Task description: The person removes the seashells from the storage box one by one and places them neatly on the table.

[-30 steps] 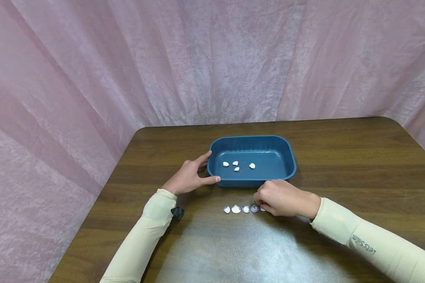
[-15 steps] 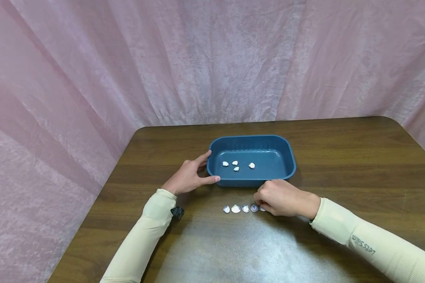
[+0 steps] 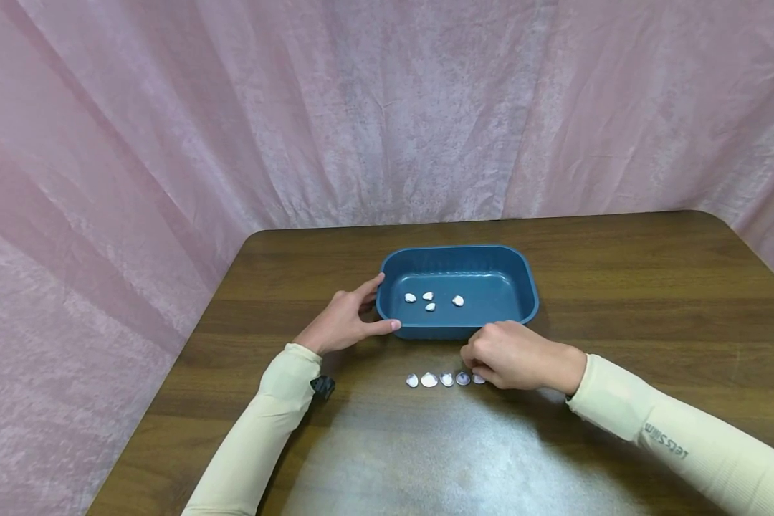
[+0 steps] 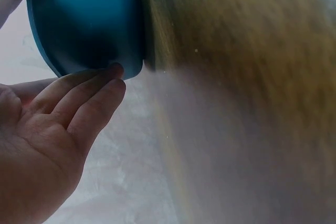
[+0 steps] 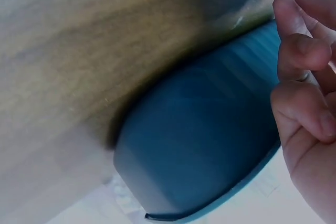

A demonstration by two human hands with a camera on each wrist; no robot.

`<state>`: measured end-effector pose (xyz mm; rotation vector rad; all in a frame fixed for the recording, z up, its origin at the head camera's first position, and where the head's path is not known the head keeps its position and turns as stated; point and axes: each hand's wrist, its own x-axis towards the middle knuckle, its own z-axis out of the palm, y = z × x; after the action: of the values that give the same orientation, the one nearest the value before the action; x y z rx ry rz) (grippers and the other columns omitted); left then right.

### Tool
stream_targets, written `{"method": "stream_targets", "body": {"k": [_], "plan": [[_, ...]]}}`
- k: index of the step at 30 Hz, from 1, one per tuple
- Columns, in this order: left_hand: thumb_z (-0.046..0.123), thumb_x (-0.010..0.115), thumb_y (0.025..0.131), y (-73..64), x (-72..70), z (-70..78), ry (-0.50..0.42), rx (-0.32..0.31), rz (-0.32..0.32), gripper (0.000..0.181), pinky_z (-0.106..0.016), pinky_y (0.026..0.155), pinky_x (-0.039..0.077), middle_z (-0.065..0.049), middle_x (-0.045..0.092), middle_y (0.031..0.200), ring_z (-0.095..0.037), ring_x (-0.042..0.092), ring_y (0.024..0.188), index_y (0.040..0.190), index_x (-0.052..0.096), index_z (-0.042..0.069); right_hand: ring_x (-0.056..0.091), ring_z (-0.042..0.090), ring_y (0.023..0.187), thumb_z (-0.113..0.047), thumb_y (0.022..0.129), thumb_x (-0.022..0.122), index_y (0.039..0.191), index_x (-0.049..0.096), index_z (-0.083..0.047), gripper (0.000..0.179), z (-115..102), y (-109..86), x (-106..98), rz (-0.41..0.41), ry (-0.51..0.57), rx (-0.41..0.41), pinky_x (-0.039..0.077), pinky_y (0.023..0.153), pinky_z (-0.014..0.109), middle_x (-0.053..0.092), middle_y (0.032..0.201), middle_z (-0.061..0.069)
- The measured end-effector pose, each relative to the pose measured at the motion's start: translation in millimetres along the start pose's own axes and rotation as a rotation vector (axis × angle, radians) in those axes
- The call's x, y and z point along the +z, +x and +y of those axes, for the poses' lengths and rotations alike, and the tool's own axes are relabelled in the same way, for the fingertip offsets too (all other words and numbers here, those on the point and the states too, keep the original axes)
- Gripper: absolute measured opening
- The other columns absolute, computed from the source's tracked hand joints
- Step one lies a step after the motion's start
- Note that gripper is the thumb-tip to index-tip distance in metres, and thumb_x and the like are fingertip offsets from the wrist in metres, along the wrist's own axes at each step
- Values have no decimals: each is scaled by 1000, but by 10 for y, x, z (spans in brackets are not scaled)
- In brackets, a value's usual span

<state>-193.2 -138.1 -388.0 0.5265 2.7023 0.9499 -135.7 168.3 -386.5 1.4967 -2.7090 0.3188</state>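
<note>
The right hand [image 3: 512,356] has its fingers curled at the 3 o'clock end of a row of seashells [image 3: 429,380] on the table. I cannot tell if thumb and finger pinch the last shell, because the hand partly hides it; in the right wrist view, no shell is visible between the fingertips. The left hand [image 3: 342,322] is spread around the 9 o'clock end of a blue rectangular basin [image 3: 438,332], its fingers rather straight and its thumb at the near rim, touching without clenching.

The row has five shells and lies at 6 o'clock from the basin, near its front wall. Inside the basin are four more seashells [image 3: 430,307]: three grouped toward 9 o'clock, and one alone nearer to the middle.

Both arms wear pale sleeves [image 3: 664,430]; the right one bears dark printed letters. A small black device [image 3: 323,387] sits at the left wrist. The brown wooden table [image 3: 297,272] meets a pink curtain [image 3: 387,115] at 12 o'clock.
</note>
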Motion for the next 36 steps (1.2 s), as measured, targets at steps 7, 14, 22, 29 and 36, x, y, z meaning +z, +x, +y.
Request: {"method": "stream_targets", "body": {"k": [7, 14, 22, 29, 36], "plan": [[62, 75, 81, 4, 2, 4, 0, 2, -1, 105, -44, 116, 43, -11, 46, 157, -22, 49, 143, 161, 24, 19, 47, -3, 58, -8, 80, 77, 67, 62, -22, 25, 1, 34, -94, 4, -19, -27, 42, 53, 18, 59, 63, -14], [62, 75, 81, 1, -5, 5, 0, 3, 2, 105, -44, 115, 43, -10, 46, 157, -22, 49, 143, 161, 24, 19, 46, -4, 58, -7, 83, 74, 68, 62, -22, 24, 16, 99, -236, 8, -2, -19, 41, 54, 17, 56, 61, -15], [62, 75, 81, 7, 5, 0, 13, -4, 1, 104, -45, 117, 42, -10, 46, 156, -22, 48, 144, 161, 24, 19, 50, -6, 61, -8, 85, 75, 74, 68, -19, 17, 111, 230, -448, -4, 61, -28, 45, 58, 17, 61, 63, -13], [63, 74, 81, 4, 8, -1, 14, -15, -2, 104, -46, 118, 40, -10, 46, 156, -22, 47, 145, 161, 23, 20, 56, -1, 63, -11, 86, 76, 75, 69, -21, 16, 222, 354, -618, -64, 68, 7, 47, 59, 21, 64, 68, -12], [62, 74, 82, -9, -9, 11, 6, -12, -5, 104, -45, 116, 42, -11, 46, 157, -22, 48, 144, 161, 23, 19, 55, 1, 62, -11, 88, 74, 82, 71, -18, 11, 325, 518, -722, -165, 40, 52, 49, 59, 23, 67, 70, -7]]}}
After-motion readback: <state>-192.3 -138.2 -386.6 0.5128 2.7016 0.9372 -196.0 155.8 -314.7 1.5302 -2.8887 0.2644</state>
